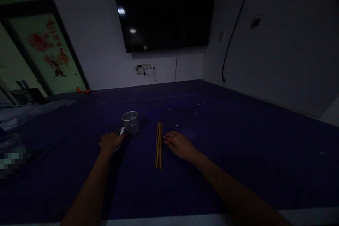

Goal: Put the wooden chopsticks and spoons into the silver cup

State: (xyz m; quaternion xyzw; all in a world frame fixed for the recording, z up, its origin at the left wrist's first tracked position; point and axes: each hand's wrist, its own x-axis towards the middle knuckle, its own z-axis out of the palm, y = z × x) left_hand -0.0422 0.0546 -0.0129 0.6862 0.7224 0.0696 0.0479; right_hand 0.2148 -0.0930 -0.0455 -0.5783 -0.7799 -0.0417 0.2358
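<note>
A bundle of several brown chopsticks [159, 146] lies side by side on the dark blue surface, pointing away from me. Just right of them rests my right hand [181, 144], fingers stretched out with the tips at the bundle's edge; whether they touch it is hard to tell in the dim light. My left hand [109, 143] is closed around a few slim utensils [122, 131], one with a pale handle end with a small hole. Their other ends are mostly hidden under the hand. Close beyond it stands a clear cup-like container [131, 123], upright, with a wide rim.
The blue surface [251, 148] carries small white scraps. Crumpled clear plastic [31, 113] lies at the left, near a dark bin-like object [30, 95] and small orange items [83, 90]. A television [166, 14] hangs on the far wall, above sockets and cables [145, 67].
</note>
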